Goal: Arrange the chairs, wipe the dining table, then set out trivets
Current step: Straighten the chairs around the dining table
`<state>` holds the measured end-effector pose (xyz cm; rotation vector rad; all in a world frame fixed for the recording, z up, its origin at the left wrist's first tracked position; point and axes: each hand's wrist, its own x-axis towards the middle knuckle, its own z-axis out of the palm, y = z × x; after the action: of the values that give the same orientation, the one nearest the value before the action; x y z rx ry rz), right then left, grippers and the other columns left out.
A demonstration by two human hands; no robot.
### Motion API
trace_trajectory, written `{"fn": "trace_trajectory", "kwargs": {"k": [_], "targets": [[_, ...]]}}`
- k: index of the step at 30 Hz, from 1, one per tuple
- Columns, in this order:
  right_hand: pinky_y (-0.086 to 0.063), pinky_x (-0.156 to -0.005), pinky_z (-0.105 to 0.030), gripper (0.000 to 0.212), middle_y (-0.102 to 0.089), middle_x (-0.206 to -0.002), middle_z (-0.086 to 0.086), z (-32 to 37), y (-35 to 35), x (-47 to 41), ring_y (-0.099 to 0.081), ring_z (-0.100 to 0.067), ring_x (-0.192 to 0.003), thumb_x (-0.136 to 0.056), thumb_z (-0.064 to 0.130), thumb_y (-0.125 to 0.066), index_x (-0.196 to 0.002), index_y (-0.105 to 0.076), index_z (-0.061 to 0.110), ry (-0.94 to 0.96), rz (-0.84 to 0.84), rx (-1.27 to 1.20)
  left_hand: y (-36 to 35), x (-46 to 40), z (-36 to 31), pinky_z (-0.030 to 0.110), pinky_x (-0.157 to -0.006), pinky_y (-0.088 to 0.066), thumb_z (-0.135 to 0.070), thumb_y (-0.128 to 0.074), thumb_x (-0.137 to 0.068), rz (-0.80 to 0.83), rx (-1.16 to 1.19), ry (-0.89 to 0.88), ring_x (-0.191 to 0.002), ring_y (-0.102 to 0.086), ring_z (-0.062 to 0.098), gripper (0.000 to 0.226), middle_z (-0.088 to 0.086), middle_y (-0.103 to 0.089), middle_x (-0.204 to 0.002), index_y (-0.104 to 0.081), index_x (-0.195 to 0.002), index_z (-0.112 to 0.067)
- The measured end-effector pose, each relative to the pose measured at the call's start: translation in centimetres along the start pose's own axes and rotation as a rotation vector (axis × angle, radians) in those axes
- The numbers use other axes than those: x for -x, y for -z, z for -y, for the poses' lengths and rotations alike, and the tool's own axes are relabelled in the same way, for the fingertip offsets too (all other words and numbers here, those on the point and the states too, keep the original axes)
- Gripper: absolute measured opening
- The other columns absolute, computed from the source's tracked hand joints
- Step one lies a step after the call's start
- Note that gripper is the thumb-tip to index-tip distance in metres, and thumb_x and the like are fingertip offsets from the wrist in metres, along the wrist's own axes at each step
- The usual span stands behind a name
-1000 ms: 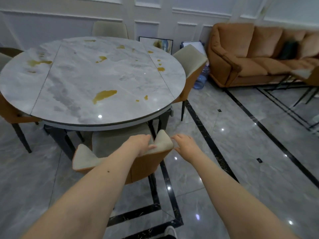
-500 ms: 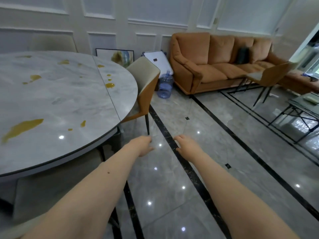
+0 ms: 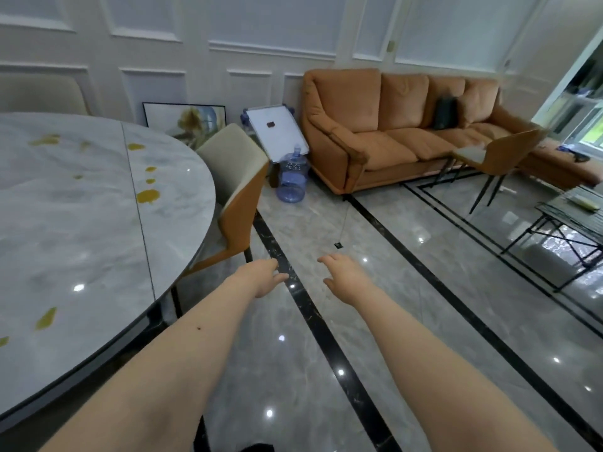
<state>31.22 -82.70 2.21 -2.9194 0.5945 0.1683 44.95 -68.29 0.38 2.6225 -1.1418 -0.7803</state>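
Both hands, left and right, reach out spread and empty, likely for the chair at eleven o'clock; stained counter unwiped.

Three chairs — one dining table, one sofa, one water jug, two hands.

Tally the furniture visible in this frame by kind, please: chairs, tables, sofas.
Chairs: 3, one tucked at the table's right edge, one behind the table, one away by the sofa
Tables: 2, the stained dining table and a dark low table
Sofas: 1, orange sofa
Total: 6
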Motion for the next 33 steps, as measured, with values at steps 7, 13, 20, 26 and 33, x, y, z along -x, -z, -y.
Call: {"fn": "trace_trajectory", "kwargs": {"k": [7, 13, 20, 26, 33], "targets": [[-0.025, -0.112, -0.031, 0.052, -0.036, -0.149, -0.003, -4.0, 3.7, -13.7, -0.035, -0.021, -0.136, -0.095, 0.016, -0.052, -0.144, -0.034, 0.017, 0.034, -0.020, 0.000, 7.1, -13.0, 0.3, 0.040, -0.099, -0.044, -0.046, -0.041, -0.097, -0.038, 0.100, 0.071, -0.117, -0.054, 0.025, 0.051, 0.010, -0.053, -0.133, -0.044, -0.135, -0.011], [-0.026, -0.112, -0.032, 0.053, -0.037, -0.149, -0.003, -7.5, 4.7, -24.0, -0.035, -0.021, -0.136, -0.095, 0.018, -0.053, -0.145, -0.034, 0.018, 0.086, -0.004, -0.014, 10.8, -21.7, 0.1, 0.040, -0.098, -0.046, -0.041, -0.046, -0.096, -0.057, 0.145, 0.079, -0.112, -0.056, 0.023, 0.046, 0.009, -0.057, -0.127, -0.047, -0.133, -0.012], [-0.027, -0.110, -0.032, 0.052, -0.039, -0.147, -0.008, -12.6, 6.0, -38.5, -0.037, -0.025, -0.133, -0.095, 0.016, -0.052, -0.144, -0.036, 0.015, 0.216, 0.078, 0.003, 15.1, -33.3, 0.2, 0.038, -0.093, -0.045, -0.038, -0.043, -0.097, -0.230, 0.035, 0.183, -0.109, -0.057, 0.027, 0.038, 0.010, -0.061, -0.119, -0.055, -0.119, -0.010], [-0.031, -0.107, -0.033, 0.055, -0.042, -0.144, -0.008, -14.1, 9.7, -51.7, -0.041, -0.026, -0.130, -0.092, 0.014, -0.056, -0.143, -0.036, 0.015, 0.394, 0.076, 0.057, 20.7, -42.2, 1.7, 0.034, -0.083, -0.046, -0.034, -0.042, -0.099, -0.347, 0.181, 0.308, -0.103, -0.058, 0.029, 0.034, 0.012, -0.060, -0.117, -0.053, -0.118, -0.008], [-0.030, -0.108, -0.033, 0.055, -0.043, -0.143, -0.006, -11.5, 9.7, -64.2, -0.041, -0.025, -0.129, -0.092, 0.015, -0.055, -0.144, -0.036, 0.015, 0.605, 0.108, 0.063, 23.6, -49.0, 6.5, 0.036, -0.082, -0.046, -0.033, -0.042, -0.098, -0.412, 0.281, 0.483, -0.100, -0.057, 0.030, 0.032, 0.013, -0.060, -0.114, -0.051, -0.116, -0.009]]}}
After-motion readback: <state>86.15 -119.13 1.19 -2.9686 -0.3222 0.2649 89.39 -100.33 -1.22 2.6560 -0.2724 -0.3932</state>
